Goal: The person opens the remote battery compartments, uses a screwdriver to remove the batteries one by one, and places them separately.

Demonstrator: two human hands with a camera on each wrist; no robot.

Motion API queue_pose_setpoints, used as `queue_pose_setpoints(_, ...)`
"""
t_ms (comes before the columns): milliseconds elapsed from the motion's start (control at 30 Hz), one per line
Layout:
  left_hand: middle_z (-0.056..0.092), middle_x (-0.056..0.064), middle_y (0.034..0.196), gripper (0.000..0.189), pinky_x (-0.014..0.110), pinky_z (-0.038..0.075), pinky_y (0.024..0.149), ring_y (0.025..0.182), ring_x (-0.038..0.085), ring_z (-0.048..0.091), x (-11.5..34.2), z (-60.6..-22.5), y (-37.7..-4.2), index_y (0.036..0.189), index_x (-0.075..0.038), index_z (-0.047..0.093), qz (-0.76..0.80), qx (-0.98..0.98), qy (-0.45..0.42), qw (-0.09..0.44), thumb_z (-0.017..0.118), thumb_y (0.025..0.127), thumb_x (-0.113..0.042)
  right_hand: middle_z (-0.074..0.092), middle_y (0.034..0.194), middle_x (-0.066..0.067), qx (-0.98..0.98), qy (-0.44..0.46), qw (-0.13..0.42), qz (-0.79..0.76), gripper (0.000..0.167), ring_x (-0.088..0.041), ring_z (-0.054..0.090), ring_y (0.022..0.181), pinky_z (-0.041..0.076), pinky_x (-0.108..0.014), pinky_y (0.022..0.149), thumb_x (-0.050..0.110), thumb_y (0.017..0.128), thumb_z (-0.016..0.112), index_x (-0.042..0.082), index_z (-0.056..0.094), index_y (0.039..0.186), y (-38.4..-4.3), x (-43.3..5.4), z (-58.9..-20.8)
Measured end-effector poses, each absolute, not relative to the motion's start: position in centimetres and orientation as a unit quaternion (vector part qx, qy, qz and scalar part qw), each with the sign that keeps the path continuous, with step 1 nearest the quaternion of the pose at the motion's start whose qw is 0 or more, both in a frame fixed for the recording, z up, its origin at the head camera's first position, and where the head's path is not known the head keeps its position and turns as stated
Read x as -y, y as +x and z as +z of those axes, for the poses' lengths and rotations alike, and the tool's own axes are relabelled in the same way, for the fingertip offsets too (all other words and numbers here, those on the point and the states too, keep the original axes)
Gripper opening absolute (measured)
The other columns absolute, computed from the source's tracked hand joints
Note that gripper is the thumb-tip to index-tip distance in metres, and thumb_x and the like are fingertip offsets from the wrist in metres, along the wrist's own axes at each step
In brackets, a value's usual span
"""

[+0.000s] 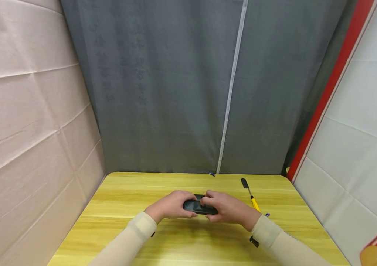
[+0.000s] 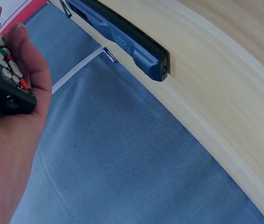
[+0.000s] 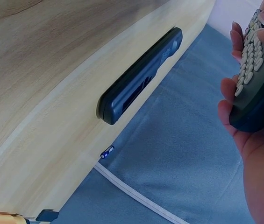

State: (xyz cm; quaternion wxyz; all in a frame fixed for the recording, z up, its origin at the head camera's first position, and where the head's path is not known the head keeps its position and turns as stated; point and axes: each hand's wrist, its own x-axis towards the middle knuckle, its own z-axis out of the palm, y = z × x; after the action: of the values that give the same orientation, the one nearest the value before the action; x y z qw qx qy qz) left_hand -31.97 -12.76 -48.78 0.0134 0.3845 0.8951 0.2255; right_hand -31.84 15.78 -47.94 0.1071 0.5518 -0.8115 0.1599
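A long black plastic remote (image 1: 195, 209) sits at lower centre of the head view, gripped by the left hand (image 1: 175, 205) and right hand (image 1: 231, 208). A slack grip could drop it onto the black oblong remote (image 2: 127, 42) beyond; a knock could roll the small blue cylindrical battery (image 3: 107, 151) off the wood-grain bench (image 1: 125, 194). Its pale buttons (image 3: 250, 63) are hidden from the head view; both wrist views crop it.

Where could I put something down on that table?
The wooden table is bare between its left edge and the left hand, and between the forearms. It's crowded mid-table, where that hand and the right hand hold a remote control near a second remote, and to the right, where a yellow-handled screwdriver and black battery cover lie.
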Motion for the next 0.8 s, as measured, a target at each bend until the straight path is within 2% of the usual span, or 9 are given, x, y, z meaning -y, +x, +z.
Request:
queue_pose_setpoints(233, 0.069, -0.017, 0.112, 0.037, 0.026, 0.051, 0.083, 0.093, 0.005, 0.062, 12.78, -48.76, -31.97, 0.124, -0.026, 0.075, 0.221, -0.897, 0.382, 0.011, 0.084, 0.097, -0.049, 0.057, 0.112, 0.006, 0.816, 0.547, 0.102, 0.157, 0.034, -0.006, 0.056, 0.087, 0.051, -0.022, 0.076, 0.029, 0.097, 0.087, 0.025, 0.068, 0.125, -31.75, -15.86, -47.75)
queue_pose_setpoints(400, 0.069, -0.016, 0.112, 0.036, 0.025, 0.051, 0.083, 0.093, 0.005, 0.062, 12.79, -48.60, -31.88, 0.124, -0.024, 0.076, 0.218, -0.900, 0.378, 0.009, 0.084, 0.097, -0.047, 0.055, 0.112, 0.008, 0.827, 0.536, 0.094, 0.142, 0.029, -0.007, 0.054, 0.086, 0.048, -0.023, 0.075, 0.033, 0.103, 0.079, 0.028, 0.066, 0.129, -31.74, -15.92, -47.72)
queue_pose_setpoints(567, 0.069, -0.017, 0.112, 0.036, 0.025, 0.051, 0.082, 0.091, 0.005, 0.062, 12.87, -48.55, -31.86, 0.124, -0.025, 0.076, 0.220, -0.900, 0.375, 0.014, 0.083, 0.098, -0.048, 0.055, 0.114, 0.008, 0.827, 0.534, 0.087, 0.152, 0.022, -0.007, 0.055, 0.086, 0.048, -0.023, 0.075, 0.027, 0.108, 0.072, 0.028, 0.066, 0.129, -31.70, -15.95, -47.74)
queue_pose_setpoints(800, 0.069, -0.017, 0.112, 0.036, 0.026, 0.052, 0.080, 0.090, 0.005, 0.062, 12.96, -48.69, -31.91, 0.124, -0.026, 0.076, 0.227, -0.900, 0.371, 0.018, 0.083, 0.099, -0.050, 0.053, 0.116, 0.008, 0.825, 0.531, 0.089, 0.171, 0.021, -0.007, 0.056, 0.084, 0.049, -0.022, 0.074, 0.019, 0.108, 0.070, 0.028, 0.067, 0.126, -31.61, -15.93, -47.73)
